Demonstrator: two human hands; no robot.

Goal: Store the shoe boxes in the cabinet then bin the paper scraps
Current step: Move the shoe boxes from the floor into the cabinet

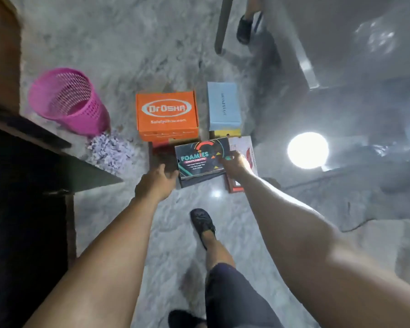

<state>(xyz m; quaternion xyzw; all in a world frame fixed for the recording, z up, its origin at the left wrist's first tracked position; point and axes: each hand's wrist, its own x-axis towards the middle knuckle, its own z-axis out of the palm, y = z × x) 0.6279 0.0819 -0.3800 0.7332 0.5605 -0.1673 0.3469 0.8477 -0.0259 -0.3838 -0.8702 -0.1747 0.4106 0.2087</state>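
Hands flank the dark box (202,158): your left hand (155,183) cups its left end, fingers curled, your right hand (234,162) grips its right end. Scraps (109,150) lie left, near the pink bin (69,100).

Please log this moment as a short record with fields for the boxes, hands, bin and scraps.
boxes: orange Dr Osha box; pale blue box; dark Foamies box; white box beside it
left hand: at the Foamies box's left end
right hand: on its right end
bin: pink mesh basket, upright
scraps: paper scraps heaped on floor beside basket

Marble floor (118,43) (glossy), metal pole (223,24)
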